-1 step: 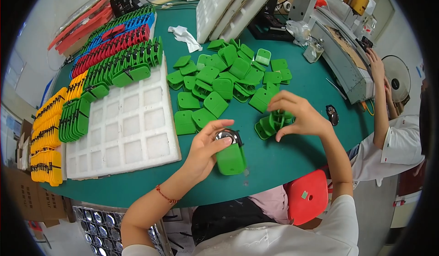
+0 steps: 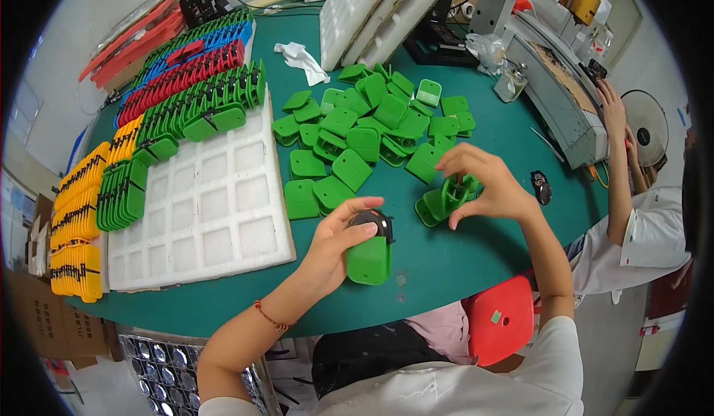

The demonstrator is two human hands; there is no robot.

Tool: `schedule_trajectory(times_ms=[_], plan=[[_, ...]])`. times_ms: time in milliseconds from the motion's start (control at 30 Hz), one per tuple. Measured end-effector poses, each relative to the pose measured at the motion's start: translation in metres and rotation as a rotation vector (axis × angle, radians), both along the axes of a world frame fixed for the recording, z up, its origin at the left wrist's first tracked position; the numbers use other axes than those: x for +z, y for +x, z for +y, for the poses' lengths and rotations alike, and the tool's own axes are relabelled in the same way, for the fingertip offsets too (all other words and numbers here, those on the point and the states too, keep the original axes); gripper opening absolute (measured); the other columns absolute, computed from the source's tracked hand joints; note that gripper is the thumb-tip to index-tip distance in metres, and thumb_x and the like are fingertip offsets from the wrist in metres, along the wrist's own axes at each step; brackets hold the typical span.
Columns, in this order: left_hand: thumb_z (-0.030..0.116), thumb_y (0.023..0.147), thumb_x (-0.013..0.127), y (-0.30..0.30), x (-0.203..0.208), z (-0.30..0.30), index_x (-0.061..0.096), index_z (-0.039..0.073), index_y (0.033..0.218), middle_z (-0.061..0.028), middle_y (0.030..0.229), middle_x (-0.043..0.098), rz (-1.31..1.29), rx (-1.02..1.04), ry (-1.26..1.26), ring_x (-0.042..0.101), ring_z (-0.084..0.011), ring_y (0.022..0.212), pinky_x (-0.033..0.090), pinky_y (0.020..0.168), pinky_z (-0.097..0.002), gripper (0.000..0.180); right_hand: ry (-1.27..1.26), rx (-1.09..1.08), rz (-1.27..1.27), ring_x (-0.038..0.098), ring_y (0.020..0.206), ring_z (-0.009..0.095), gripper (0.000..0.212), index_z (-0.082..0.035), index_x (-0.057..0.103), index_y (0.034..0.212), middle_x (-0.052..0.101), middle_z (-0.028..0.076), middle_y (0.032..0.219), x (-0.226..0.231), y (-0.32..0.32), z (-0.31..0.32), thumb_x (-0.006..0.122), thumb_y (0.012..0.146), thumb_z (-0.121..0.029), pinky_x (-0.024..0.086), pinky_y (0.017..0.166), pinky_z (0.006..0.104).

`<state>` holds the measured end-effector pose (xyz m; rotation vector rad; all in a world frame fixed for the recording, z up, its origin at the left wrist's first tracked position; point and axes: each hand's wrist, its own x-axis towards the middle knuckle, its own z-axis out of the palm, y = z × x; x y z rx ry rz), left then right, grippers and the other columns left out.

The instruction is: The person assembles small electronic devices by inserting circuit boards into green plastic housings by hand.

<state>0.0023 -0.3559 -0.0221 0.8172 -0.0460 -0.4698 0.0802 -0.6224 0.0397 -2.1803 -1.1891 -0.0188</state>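
Note:
My left hand (image 2: 331, 241) is closed around a flat green plastic case (image 2: 369, 261) with rounded corners. A round, dark shiny disc (image 2: 372, 221) with a black edge sits at its upper end, and my thumb lies across the disc. Farther right, the fingers of my right hand (image 2: 487, 189) curl around a folded green plastic part (image 2: 462, 185) low over the table; the palm side is partly hidden. Another green piece (image 2: 431, 209) lies beside that hand. Beyond both hands spreads a loose heap of similar green pieces (image 2: 363, 142).
At left, a white gridded foam tray (image 2: 216, 200) carries rows of yellow (image 2: 78, 215), green, red and blue pieces. Upright foam trays (image 2: 364, 22), a white cloth (image 2: 301, 60) and a glass bottle (image 2: 510, 83) stand farther back. A black object (image 2: 541, 187) lies right. Another person's arm (image 2: 617, 141) works beside a grey machine.
The green case in my left hand has turned slightly, its lower end swinging left and its disc looking darker. The part in my right hand has turned a little; both hands stay nearly in place.

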Motion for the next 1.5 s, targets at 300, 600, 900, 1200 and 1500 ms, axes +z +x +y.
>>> schedule_trajectory(times_ms=[300, 600, 900, 1200, 1500], plan=[[0.001, 0.073, 0.075, -0.007, -0.007, -0.009, 0.053, 0.0, 0.106, -0.008, 0.099, 0.063, -0.121, 0.11, 0.293, 0.061, -0.0119, 0.089, 0.048, 0.081, -0.0252, 0.04, 0.547, -0.192, 0.569, 0.057, 0.085, 0.011, 0.042, -0.004, 0.054, 0.1, 0.059, 0.002, 0.095, -0.005, -0.008, 0.042, 0.077, 0.066, 0.002, 0.045, 0.081, 0.0262], [0.002, 0.07, 0.078, -0.01, -0.006, -0.01, 0.052, -0.003, 0.109, -0.0106, 0.099, 0.064, -0.254, 0.218, 0.434, 0.061, -0.0125, 0.09, 0.048, 0.081, -0.0242, 0.048, 0.788, -0.224, 0.843, 0.043, 0.063, 0.002, 0.041, -0.012, 0.039, 0.07, 0.045, -0.005, 0.071, -0.033, -0.016, 0.073, 0.079, 0.07, -0.004, 0.035, 0.054, 0.0194], [-0.001, 0.071, 0.076, -0.007, -0.001, -0.01, 0.05, -0.004, 0.111, -0.0117, 0.1, 0.063, -0.27, 0.141, 0.403, 0.061, -0.0136, 0.091, 0.05, 0.081, -0.026, 0.049, 0.772, -0.243, 0.818, 0.034, 0.059, 0.002, 0.043, -0.012, 0.037, 0.067, 0.039, -0.007, 0.067, -0.041, -0.026, 0.079, 0.079, 0.07, -0.007, 0.028, 0.051, 0.019], [-0.001, 0.071, 0.076, -0.004, -0.007, -0.014, 0.051, -0.005, 0.11, -0.0123, 0.102, 0.062, -0.32, 0.171, 0.425, 0.06, -0.0149, 0.094, 0.049, 0.083, -0.0276, 0.047, 0.797, -0.232, 0.725, 0.034, 0.06, 0.001, 0.043, -0.011, 0.037, 0.067, 0.038, -0.007, 0.066, -0.046, -0.027, 0.079, 0.079, 0.071, -0.007, 0.028, 0.051, 0.0194], [0.0, 0.074, 0.073, -0.001, 0.01, 0.002, 0.052, -0.005, 0.111, -0.0098, 0.103, 0.061, -0.416, 0.243, 0.503, 0.058, -0.0137, 0.098, 0.048, 0.086, -0.0272, 0.043, 0.693, -0.119, 0.704, 0.049, 0.083, 0.007, 0.04, -0.005, 0.043, 0.119, 0.049, 0.003, 0.104, -0.042, -0.032, 0.072, 0.06, 0.089, -0.023, 0.042, 0.07, 0.0214]])
